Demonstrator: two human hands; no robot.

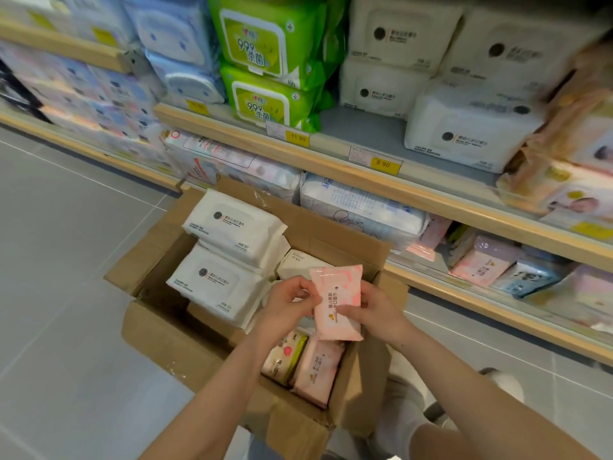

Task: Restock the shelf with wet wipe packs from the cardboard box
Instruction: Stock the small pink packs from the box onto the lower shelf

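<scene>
Both bare forearms reach over the open brown cardboard box (229, 330), left hand (292, 305) and right hand (371, 310) pinching one small pink soft-plastic wet wipe pack (336, 302) above it by its edges, so it could slip back among the packs below before reaching the wooden-edged shelf (464, 207).

A: Any free room on the shelf (331, 167)?

B: Bare gap at 12 o'clock, btwn green packs (265, 94) and white packs (464, 134).

A: Lower tier?

B: Crowded at 2 o'clock w/ small packs (481, 263); shelf lip overhangs it.

A: Box (185, 346)?

B: Open top, raised flaps at 10 and 1.
</scene>
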